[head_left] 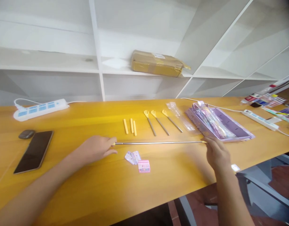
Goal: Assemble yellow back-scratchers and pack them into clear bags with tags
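Observation:
A telescopic back scratcher (158, 143) with a thin metal rod is drawn out long and level between my two hands. My left hand (97, 149) is closed on its yellow left end, thumb and fingers pinching it. At the other end, my right hand (217, 153) grips the yellow tip, most of which is hidden by the fingers. Behind the rod lie several yellow handle tubes (125, 126). To their right are three metal rods with yellow claw heads (160, 122). Small printed cards (143, 166) lie in front of the rod.
A purple basket (233, 125) holds plastic-wrapped items, with a clear wrapper (180, 116) beside it. At left are a phone (34, 152), a dark mouse-like object (26, 134) and a power strip (40, 109). Another strip (260, 120) lies right. A taped parcel (157, 64) sits on the shelf.

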Tool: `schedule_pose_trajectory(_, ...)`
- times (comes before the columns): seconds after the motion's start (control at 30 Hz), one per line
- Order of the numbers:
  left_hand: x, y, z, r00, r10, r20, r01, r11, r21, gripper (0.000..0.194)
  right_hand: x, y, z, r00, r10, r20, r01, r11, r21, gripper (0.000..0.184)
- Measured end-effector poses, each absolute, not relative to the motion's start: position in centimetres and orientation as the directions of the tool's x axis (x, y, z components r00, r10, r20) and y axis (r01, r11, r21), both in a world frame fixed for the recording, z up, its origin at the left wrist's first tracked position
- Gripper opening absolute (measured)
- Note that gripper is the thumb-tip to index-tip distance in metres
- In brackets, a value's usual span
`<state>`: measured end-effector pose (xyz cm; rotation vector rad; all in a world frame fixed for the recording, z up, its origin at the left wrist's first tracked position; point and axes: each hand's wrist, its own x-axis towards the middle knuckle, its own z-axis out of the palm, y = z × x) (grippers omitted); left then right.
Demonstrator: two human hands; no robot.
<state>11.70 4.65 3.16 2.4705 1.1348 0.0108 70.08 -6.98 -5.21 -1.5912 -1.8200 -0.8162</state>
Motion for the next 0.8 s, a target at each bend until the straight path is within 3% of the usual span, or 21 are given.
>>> schedule_pose_trajectory(0.13, 12.6, 3.7, 2.8, 0.541, 0.812, -0.221, 0.841, -0.529, 0.116, 0.025, 66.5, -3.6, -4.7, -0.222, 0.698, 0.68, 0.963, 0.264, 0.043, 0.024)
schedule_pose_trajectory(0.23, 12.3, 4.0, 3.1, 0.437, 0.868, -0.237, 0.894, -0.447, 0.013, 0.025, 64.3, -1.2, -3.1, -0.278, 0.694, 0.664, 0.943, 0.33, 0.05, 0.024)
schedule_pose_trajectory(0.47, 13.2, 3.4, 2.4, 0.419, 0.882, -0.216, 0.905, -0.425, 0.021, 0.029, 51.2, 2.7, 0.6, -0.499, 0.595, 0.631, 0.772, 0.636, 0.01, 0.041)
schedule_pose_trajectory(0.57, 13.7, 2.6, 2.4, 0.435, 0.877, -0.205, 0.898, -0.439, 0.03, 0.03, 42.9, 2.4, 0.7, -0.636, 0.51, 0.579, 0.636, 0.771, 0.019, 0.035)
schedule_pose_trajectory(0.67, 13.5, 2.2, 2.7, 0.439, 0.875, -0.206, 0.894, -0.447, 0.009, 0.03, 37.5, 1.5, 0.6, -0.679, 0.517, 0.52, 0.627, 0.777, 0.047, 0.024)
schedule_pose_trajectory(0.8, 13.2, 2.6, 2.6, 0.438, 0.877, -0.197, 0.888, -0.456, -0.057, 0.03, 36.6, 1.3, -0.3, -0.654, 0.578, 0.489, 0.68, 0.732, 0.044, 0.025)
